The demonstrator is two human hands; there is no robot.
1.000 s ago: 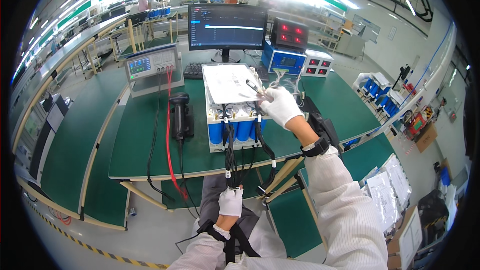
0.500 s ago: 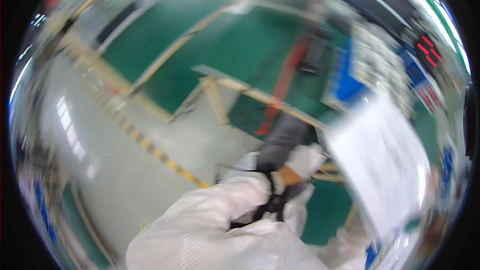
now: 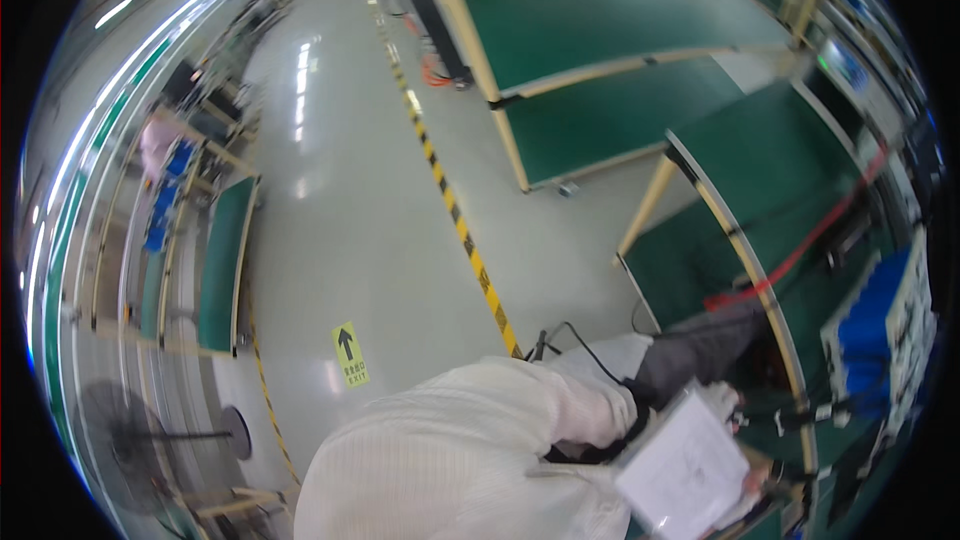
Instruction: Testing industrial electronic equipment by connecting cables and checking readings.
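A white sheet in a clear cover (image 3: 685,465) is held up at the lower right, over my lap. My left hand (image 3: 718,402), in a white glove with a black strap at the wrist, rests against the sheet's upper corner; its grip is hidden. Only a sliver of my right hand (image 3: 753,483) shows at the sheet's lower right edge, where it holds the sheet. My white left sleeve (image 3: 480,450) fills the lower middle. A blue battery pack (image 3: 865,340) with black leads sits on the green bench (image 3: 780,170) at the right.
A red cable (image 3: 795,258) runs over the bench edge. A yellow-and-black tape line (image 3: 460,225) crosses the grey floor, with a yellow arrow sticker (image 3: 349,353) beside it. More green tables (image 3: 600,10) stand beyond. A floor fan (image 3: 130,430) is at the lower left.
The view has swung left from the bench toward the floor. My right hand has left the top of the battery pack and has brought the white sheet down over my lap.
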